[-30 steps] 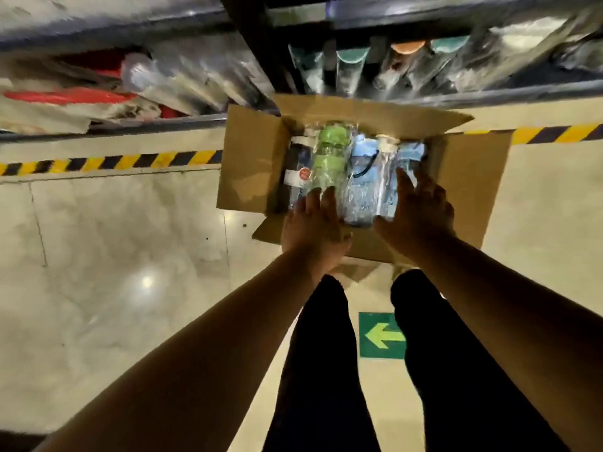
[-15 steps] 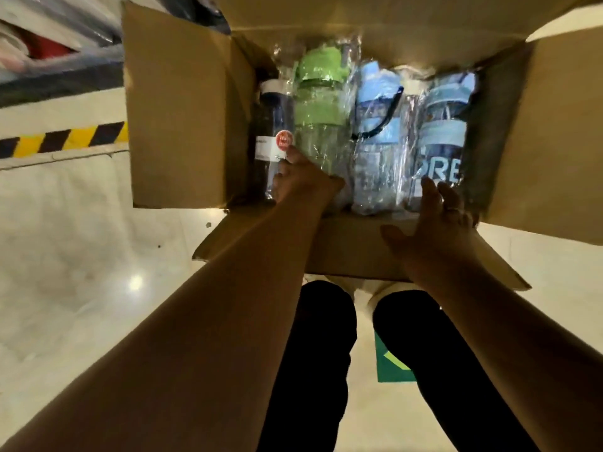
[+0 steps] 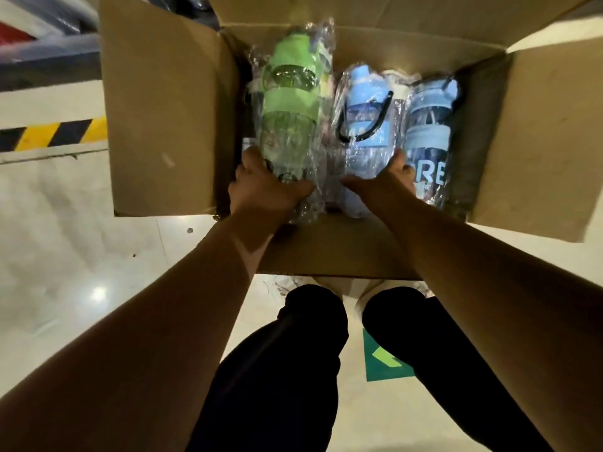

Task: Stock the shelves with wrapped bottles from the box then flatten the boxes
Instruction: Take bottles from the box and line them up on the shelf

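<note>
Cardboard box (image 3: 169,125) open, flaps spread, upper centre of frame. Plastic-wrapped bottles inside, side by side. Left hand (image 3: 264,187) grasping base of green bottle (image 3: 290,102), left in row. Right hand (image 3: 383,185) clasped round lower part of light-blue bottle (image 3: 365,102), middle. Dark-blue bottle (image 3: 429,138) at right, just beside right hand; contact unclear. Hazard stripe (image 3: 49,133) on floor, left edge. Green arrow sign (image 3: 381,367) lower right.

One view only was given, taken from a wide-angle camera worn on the head. It was aimed forward and steeply down, close above the open box (image 3: 169,125), with the floor (image 3: 81,249) beneath.
</note>
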A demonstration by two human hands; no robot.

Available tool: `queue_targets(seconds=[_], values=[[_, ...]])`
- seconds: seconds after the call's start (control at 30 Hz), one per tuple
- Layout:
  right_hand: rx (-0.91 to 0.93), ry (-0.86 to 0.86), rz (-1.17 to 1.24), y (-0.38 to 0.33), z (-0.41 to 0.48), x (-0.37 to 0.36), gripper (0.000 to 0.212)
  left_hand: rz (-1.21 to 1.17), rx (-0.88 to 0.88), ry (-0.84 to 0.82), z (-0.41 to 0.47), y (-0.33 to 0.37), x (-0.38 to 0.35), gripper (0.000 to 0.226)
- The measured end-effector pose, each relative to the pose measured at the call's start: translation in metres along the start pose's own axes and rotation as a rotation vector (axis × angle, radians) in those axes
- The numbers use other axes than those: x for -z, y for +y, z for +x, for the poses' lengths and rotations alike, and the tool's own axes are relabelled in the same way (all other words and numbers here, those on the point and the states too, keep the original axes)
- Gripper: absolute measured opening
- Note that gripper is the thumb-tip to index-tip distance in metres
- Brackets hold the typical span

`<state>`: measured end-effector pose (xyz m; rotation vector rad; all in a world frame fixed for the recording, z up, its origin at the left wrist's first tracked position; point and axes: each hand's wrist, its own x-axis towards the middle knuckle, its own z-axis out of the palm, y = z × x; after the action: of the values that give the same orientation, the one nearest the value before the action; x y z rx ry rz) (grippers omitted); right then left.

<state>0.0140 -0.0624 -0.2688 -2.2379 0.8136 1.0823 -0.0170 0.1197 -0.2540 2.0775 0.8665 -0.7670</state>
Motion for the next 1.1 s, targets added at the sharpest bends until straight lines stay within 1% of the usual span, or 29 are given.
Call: queue_targets(seconds=[0.1, 0.17, 0.23, 0.3, 0.4, 0.47, 0.57, 0.63, 0.7, 0.77, 0.8, 0.87, 0.9, 0.93, 1.0, 1.03, 1.07, 1.1], values=[[-0.009, 0.027, -0.043, -0.005, 0.024, -0.019, 0.128, -0.052, -0.028, 0.001, 0.006, -0.007, -0.003, 0.118], [-0.024, 0.089, -0.063, -0.001, 0.037, -0.028, 0.127, -0.072, -0.052, 0.014, 0.008, -0.011, -0.006, 0.122], [-0.014, 0.142, -0.028, 0.005, 0.043, -0.031, 0.12, -0.072, -0.054, -0.001, 0.01, -0.013, -0.008, 0.124], [0.027, 0.151, 0.009, 0.009, 0.041, -0.029, 0.114, -0.066, -0.052, -0.01, 0.009, -0.011, -0.006, 0.125], [0.04, 0.081, 0.117, 0.006, 0.019, -0.013, 0.106, -0.053, -0.026, -0.005, -0.006, 0.001, 0.004, 0.122], [0.055, 0.044, 0.234, 0.004, -0.006, 0.007, 0.097, -0.065, -0.013, -0.002, -0.029, 0.013, 0.012, 0.112], [0.077, 0.019, 0.371, -0.003, -0.056, 0.046, 0.081, -0.142, -0.004, 0.001, -0.078, 0.036, 0.027, 0.097], [0.092, -0.003, 0.423, -0.008, -0.101, 0.074, 0.084, -0.198, -0.016, -0.012, -0.12, 0.058, 0.045, 0.079], [0.087, -0.041, 0.473, -0.011, -0.149, 0.105, 0.083, -0.298, -0.034, -0.05, -0.166, 0.08, 0.068, 0.068], [0.098, -0.065, 0.539, -0.012, -0.201, 0.137, 0.074, -0.38, -0.053, -0.091, -0.213, 0.101, 0.096, 0.072], [0.107, -0.071, 0.577, -0.013, -0.228, 0.156, 0.073, -0.418, -0.078, -0.109, -0.236, 0.114, 0.109, 0.075], [0.119, -0.108, 0.698, -0.013, -0.282, 0.195, 0.077, -0.448, -0.128, -0.159, -0.28, 0.141, 0.137, 0.073], [0.135, -0.127, 0.763, -0.013, -0.31, 0.214, 0.075, -0.454, -0.145, -0.183, -0.302, 0.152, 0.15, 0.072], [0.163, -0.137, 0.812, -0.012, -0.335, 0.233, 0.068, -0.45, -0.159, -0.221, -0.323, 0.164, 0.164, 0.071], [0.244, -0.155, 0.875, -0.008, -0.381, 0.274, 0.045, -0.456, -0.213, -0.292, -0.363, 0.19, 0.186, 0.071], [0.309, -0.165, 0.898, -0.006, -0.403, 0.294, 0.04, -0.431, -0.229, -0.308, -0.382, 0.203, 0.195, 0.072], [0.361, -0.155, 0.901, -0.002, -0.42, 0.312, 0.043, -0.399, -0.239, -0.315, -0.403, 0.218, 0.201, 0.068], [0.399, -0.147, 0.91, 0.001, -0.436, 0.329, 0.055, -0.416, -0.255, -0.309, -0.426, 0.233, 0.206, 0.06]])
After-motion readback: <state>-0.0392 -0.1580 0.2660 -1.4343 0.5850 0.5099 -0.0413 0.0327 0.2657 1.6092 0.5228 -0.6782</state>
